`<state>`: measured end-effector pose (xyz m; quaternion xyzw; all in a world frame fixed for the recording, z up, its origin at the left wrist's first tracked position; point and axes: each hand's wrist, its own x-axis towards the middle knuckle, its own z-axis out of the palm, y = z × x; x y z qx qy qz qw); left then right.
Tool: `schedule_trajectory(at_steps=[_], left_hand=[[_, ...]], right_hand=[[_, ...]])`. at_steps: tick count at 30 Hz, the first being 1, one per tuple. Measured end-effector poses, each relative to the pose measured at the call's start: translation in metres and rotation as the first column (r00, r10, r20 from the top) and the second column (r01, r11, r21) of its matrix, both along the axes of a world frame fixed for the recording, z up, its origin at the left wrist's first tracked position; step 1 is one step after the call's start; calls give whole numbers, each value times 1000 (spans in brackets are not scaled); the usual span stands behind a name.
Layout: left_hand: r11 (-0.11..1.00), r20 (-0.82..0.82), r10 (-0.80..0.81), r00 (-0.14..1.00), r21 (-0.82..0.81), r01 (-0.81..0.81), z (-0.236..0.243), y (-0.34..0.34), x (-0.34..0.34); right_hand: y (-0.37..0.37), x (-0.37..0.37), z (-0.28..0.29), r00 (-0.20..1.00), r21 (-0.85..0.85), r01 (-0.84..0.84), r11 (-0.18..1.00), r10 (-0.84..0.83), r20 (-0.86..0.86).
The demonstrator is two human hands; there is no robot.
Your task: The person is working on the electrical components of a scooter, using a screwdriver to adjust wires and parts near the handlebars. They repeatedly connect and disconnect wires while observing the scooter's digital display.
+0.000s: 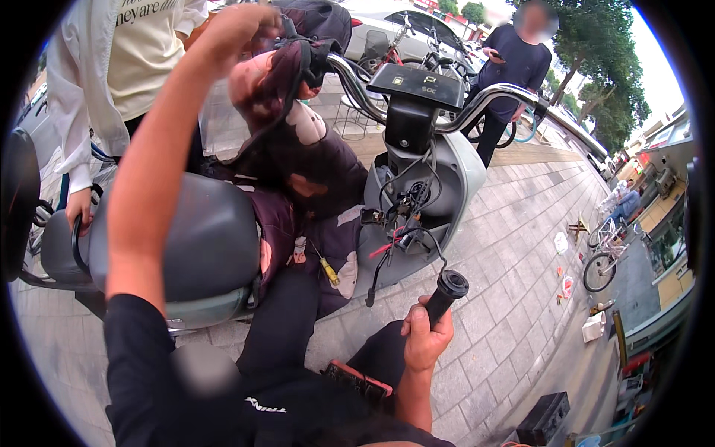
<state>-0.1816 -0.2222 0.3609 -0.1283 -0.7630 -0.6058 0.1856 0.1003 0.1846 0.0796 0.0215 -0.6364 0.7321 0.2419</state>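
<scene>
My right hand is closed around a black throttle grip, a ribbed tube with a round collar at its upper end, held upright. A thin black cable runs from its collar toward the electric scooter's opened front, where loose wires and connectors hang out. My left hand is raised at the left end of the chrome handlebar, beside a dark padded cover. Its fingers are blurred and partly hidden, so its grip is unclear. A yellow-handled screwdriver lies on the cover's lower part, near my knees.
The scooter's black seat is at my left; a person in a white jacket touches its rear rail. Another person stands beyond the handlebar. A red-edged phone rests on my lap. A black box sits on the paving, lower right.
</scene>
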Motion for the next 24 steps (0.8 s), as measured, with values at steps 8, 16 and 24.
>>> schedule_trajectory(at_steps=[8, 16, 24], left_hand=[[493, -90, -139, 986, -870, -10, -36, -12, -11], [541, 117, -84, 990, -828, 144, -39, -27, -63], [549, 78, -146, 986, -823, 146, -35, -27, -56]], right_hand=[[-3, -15, 8, 999, 36, 34, 999, -34, 17], [-7, -24, 13, 994, 63, 58, 996, -63, 92], [-12, -46, 1, 995, 166, 44, 985, -58, 81]])
